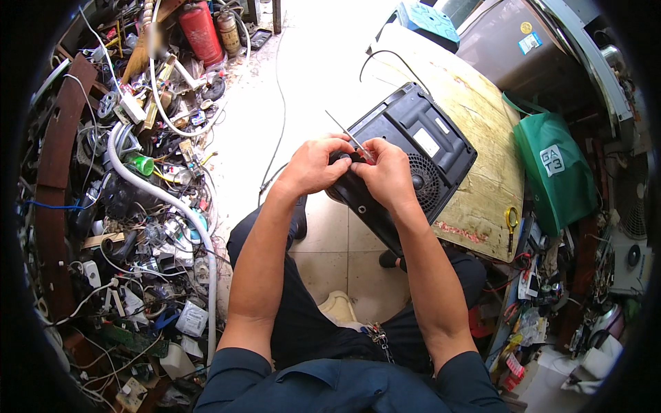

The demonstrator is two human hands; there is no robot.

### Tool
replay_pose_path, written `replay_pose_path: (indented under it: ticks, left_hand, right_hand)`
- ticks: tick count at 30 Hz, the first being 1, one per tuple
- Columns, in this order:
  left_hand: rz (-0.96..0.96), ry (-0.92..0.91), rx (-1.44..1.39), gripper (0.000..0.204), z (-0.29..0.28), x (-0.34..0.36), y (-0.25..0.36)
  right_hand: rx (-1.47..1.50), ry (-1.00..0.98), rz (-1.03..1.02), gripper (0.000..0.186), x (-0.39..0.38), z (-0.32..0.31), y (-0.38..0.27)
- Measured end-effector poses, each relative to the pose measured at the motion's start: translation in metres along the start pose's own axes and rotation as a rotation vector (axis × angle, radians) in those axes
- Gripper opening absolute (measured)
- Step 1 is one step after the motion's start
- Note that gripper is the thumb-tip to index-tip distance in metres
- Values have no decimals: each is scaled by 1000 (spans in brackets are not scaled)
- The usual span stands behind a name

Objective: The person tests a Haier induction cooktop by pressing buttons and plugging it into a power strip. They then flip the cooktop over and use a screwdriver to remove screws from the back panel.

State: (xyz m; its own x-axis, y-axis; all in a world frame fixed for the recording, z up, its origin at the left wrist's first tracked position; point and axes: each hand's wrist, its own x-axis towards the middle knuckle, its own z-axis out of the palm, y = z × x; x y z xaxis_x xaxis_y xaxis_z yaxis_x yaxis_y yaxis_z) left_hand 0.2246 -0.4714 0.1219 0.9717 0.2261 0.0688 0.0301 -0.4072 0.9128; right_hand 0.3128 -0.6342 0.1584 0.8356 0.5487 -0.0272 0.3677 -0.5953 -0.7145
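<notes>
A black appliance point(385, 124), which looks like an induction cooker turned underside up, leans over the front left edge of the wooden table. Its round fan grille point(425, 180) and white labels show. My right hand point(387, 171) is closed around the reddish handle of a thin screwdriver point(342, 129), whose metal shaft points up and to the left. Close beside it, my left hand point(313, 165) has its fingers bent over the appliance's near left edge, the thumb pressed on a dark part there. Both thumbs nearly meet. What lies under the left fingers is hidden.
The worn wooden table point(492, 151) bears a yellow-handled magnifier point(511, 219) and a blue stool point(427, 24). A green bag point(554, 172) hangs at its right. Tangled parts and a grey hose point(169, 196) crowd the left floor, with a red fire extinguisher point(200, 34) behind.
</notes>
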Motion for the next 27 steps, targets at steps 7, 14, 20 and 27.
replay_pose_path:
  ticks: [7, 14, 20, 27]
  left_hand:
    - [-92, 30, -53, 32, -4, -1, 1]
    - [-178, 116, -24, 38, -5, 1, -1]
    - [-182, 141, 0, 38, -4, 1, -6]
    - [-202, 113, -49, 38, -4, 3, 0]
  right_hand:
    - [185, 0, 106, 22, 14, -16, 14]
    - [31, -173, 71, 26, 18, -20, 6]
    - [2, -132, -10, 25, 26, -15, 5]
    - [-154, -185, -84, 22, 31, -21, -2]
